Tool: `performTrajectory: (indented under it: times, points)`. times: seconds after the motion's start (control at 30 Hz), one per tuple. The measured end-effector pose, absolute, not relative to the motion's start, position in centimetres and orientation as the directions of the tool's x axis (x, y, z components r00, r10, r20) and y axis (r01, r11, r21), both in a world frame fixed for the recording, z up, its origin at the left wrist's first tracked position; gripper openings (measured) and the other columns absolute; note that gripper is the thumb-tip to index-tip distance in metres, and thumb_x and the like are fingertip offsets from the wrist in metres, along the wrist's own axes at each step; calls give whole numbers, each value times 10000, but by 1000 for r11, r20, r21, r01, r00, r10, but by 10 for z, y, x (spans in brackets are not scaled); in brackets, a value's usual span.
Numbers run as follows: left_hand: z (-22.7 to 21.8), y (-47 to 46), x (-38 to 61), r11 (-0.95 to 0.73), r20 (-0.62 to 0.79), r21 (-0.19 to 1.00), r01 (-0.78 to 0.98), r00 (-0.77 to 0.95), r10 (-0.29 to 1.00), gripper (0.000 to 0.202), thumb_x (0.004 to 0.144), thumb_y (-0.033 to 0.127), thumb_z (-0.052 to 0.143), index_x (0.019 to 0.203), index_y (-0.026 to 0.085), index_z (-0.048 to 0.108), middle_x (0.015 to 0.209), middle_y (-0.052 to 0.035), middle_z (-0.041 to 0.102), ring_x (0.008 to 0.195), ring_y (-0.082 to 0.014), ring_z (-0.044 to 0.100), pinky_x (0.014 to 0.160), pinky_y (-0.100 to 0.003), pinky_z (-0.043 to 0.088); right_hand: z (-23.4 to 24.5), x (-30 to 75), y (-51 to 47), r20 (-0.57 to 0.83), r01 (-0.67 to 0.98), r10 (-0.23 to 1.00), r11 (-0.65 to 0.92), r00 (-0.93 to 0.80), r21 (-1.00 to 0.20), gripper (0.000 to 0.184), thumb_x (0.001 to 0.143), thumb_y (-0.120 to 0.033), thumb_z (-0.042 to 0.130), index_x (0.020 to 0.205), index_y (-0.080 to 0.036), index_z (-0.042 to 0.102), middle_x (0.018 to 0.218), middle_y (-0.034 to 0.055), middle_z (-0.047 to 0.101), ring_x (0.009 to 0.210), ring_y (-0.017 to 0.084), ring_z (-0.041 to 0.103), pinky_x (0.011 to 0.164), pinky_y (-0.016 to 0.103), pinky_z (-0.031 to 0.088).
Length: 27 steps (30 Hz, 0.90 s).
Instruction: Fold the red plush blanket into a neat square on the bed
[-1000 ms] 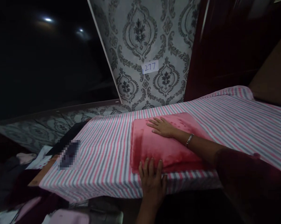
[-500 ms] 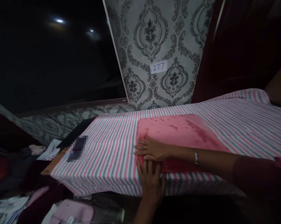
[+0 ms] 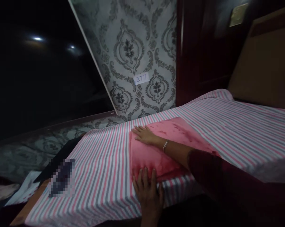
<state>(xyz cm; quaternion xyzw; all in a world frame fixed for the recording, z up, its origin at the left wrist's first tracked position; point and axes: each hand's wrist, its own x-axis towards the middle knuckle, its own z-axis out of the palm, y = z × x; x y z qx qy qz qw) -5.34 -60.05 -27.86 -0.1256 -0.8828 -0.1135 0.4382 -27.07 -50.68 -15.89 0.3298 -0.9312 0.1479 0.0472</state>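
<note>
A folded pink cloth (image 3: 151, 154) with darker red patches lies flat on the striped cloth (image 3: 102, 170) that covers the table. My right hand (image 3: 144, 135), a silver bracelet on its wrist, rests flat on the pink cloth's far left corner with fingers stretched toward the left. At the near left corner, the fingers of my left hand (image 3: 148, 192) are spread over the front edge of the pink cloth. Neither hand grips anything. My right forearm and dark sleeve cover part of the cloth's right side.
A large dark screen (image 3: 38, 78) leans at the left. Behind the table is patterned wallpaper (image 3: 128, 50) with a paper label (image 3: 141, 78) reading 277. A blurred-out dark object (image 3: 62, 178) sits on the table's left end. A brown board (image 3: 265, 63) stands at the right.
My right hand has slid away from my left hand to the far corner of the pink cloth. My left hand stays at the near corner. The view has turned to the right.
</note>
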Motion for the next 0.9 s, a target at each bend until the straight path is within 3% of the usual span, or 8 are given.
performTrajectory:
  times: [0.23,0.33,0.47,0.63,0.73,0.9]
  points:
    - [-258,-611,-54,944,766,-5,330,-606,216,422,884,223,551,1300,233,623,1301,-146,614,1218,-360,522,1066,-668,330,-154,-185,-416,257,-701,-655,693,-710,-168,564,999,-547,439,1516,-325,416,1628,64,286,1503,333,208,1178,660,136]
    - [-235,-614,-62,912,743,-3,409,-610,276,373,918,203,509,1264,238,644,1210,-119,680,1118,-315,597,1028,-606,404,-168,-150,-355,330,-604,-537,782,-777,-150,523,1005,-501,450,1475,-276,491,1581,106,380,1480,336,273,1175,641,182]
    - [-192,-589,-93,743,576,66,666,-634,517,426,982,190,377,1359,208,573,1299,-100,671,1191,-233,620,996,-437,512,-198,-126,-298,482,-472,-366,874,-796,-116,463,1019,-425,421,1405,-221,575,1496,148,493,1415,329,397,1158,618,251]
    - [-146,-505,-150,526,170,247,814,-571,803,521,1031,406,309,1514,227,389,1551,-91,445,1445,-210,390,1197,-480,319,-233,-114,-287,572,-471,-348,879,-743,-78,516,986,-382,480,1468,-198,495,1510,150,474,1434,334,352,1132,603,304]
    - [-142,-462,-185,465,-39,277,841,-474,880,568,1031,454,280,1546,217,321,1611,-94,333,1506,-219,255,1235,-534,174,-241,-112,-293,597,-452,-307,886,-741,-105,469,964,-375,520,1396,-198,575,1464,152,519,1429,333,349,1147,592,285]
    - [-155,-439,-234,383,-46,186,905,-381,923,576,1033,489,232,1565,273,273,1631,-69,292,1532,-212,159,1238,-553,29,-244,-110,-293,618,-397,-226,905,-753,-154,457,950,-400,559,1391,-284,591,1484,121,497,1440,343,315,1143,572,286]
